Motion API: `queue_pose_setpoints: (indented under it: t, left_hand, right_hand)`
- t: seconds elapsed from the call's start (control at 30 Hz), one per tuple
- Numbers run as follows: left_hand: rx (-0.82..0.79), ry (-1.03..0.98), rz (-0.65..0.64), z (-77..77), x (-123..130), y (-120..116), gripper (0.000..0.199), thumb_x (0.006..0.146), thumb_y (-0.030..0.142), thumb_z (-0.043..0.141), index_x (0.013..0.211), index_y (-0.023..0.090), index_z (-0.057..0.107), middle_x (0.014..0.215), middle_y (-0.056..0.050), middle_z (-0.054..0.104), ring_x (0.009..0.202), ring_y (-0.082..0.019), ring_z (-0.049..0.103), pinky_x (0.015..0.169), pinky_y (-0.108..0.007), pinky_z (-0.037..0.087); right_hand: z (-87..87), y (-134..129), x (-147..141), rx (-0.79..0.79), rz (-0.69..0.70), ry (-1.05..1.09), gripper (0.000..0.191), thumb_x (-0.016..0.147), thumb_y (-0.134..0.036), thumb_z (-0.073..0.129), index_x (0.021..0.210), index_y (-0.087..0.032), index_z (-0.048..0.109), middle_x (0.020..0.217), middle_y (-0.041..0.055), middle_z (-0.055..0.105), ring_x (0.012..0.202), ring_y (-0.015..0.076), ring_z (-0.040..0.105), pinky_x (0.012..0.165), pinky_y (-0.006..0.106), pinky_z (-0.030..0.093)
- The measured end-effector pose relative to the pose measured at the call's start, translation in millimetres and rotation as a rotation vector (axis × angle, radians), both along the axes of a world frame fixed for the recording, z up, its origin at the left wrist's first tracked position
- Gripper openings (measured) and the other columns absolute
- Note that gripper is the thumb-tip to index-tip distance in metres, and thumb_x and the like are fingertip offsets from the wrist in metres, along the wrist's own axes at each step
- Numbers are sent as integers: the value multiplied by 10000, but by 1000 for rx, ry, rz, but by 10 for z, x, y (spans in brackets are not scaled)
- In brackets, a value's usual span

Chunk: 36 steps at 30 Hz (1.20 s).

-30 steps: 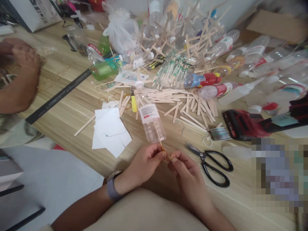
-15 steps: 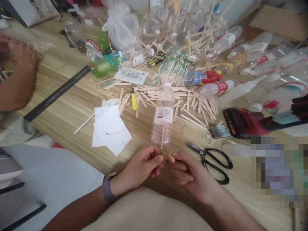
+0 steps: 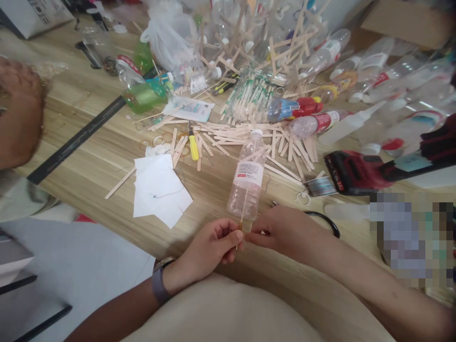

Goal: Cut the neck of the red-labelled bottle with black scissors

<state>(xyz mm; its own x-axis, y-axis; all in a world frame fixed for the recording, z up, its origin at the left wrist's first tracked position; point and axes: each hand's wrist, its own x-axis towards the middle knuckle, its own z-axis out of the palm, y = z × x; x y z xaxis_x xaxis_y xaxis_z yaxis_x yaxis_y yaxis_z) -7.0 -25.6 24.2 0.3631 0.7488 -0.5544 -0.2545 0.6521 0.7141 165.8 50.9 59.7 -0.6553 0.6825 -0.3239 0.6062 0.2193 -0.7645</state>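
My left hand (image 3: 223,240) is closed, pinching a thin wooden stick (image 3: 244,209) between thumb and fingers. An amber band, like a rubber band (image 3: 241,227), shows around the stick at my fingertips. My right hand (image 3: 274,230) is bent over beside it, fingers closed close to the band; what they pinch is hidden. Just beyond both hands, a clear plastic bottle (image 3: 248,173) with a white label stands on the table, tilted in view. The stick overlaps its lower part; I cannot tell whether they touch. Black-handled scissors (image 3: 329,222) lie partly behind my right hand.
White paper (image 3: 160,190) and a yellow-handled tool (image 3: 193,146) lie left of the bottle. Loose flat wooden sticks (image 3: 231,135) and several bottles spread behind it. A red-and-black power tool (image 3: 359,172) is at right. Another person's hand (image 3: 19,104) is at far left.
My right hand has turned over and come in against the stick, now covering much of the scissors. My left hand keeps its pinch. The bottle appears slightly further right.
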Motion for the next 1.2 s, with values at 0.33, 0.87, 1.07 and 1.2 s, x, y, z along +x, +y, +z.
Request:
queue_pose_setpoints:
  t: [0.33,0.87,1.07,1.2]
  left_hand:
    - [29,-42,128,-67,17,-2,285,710,398,769,635,145,661,636,25,549,625,-85,440,592,-227,312]
    - [1168,976,-191,132,-125,-56,251,964,212,428,1030,140,659,923,-77,667,832,-202,555,748,-348,451]
    - [1446,1139,-234,147,-208,68,267,924,162,456,692,153,587,664,-30,599,663,-171,490,613,-314,383]
    - [1077,821,-99,169,-178,115,229,957,214,466,766,169,584,695,15,618,664,-113,551,612,-234,426]
  right_hand:
    - [-122,-256,-37,-613,-282,25,377,678,-514,725,547,-173,634,437,-59,407,404,62,283,419,245,141]
    - [-150,-536,-200,-563,-740,532,434,685,-528,788,570,-170,571,519,-48,431,508,82,303,478,244,209]
    - [-233,-636,-267,-502,-809,540,461,723,-547,750,578,-185,503,514,-62,401,490,80,265,457,241,206]
    - [-226,-665,-277,-579,-811,579,472,720,-565,750,593,-187,498,515,-65,397,486,78,268,449,233,195]
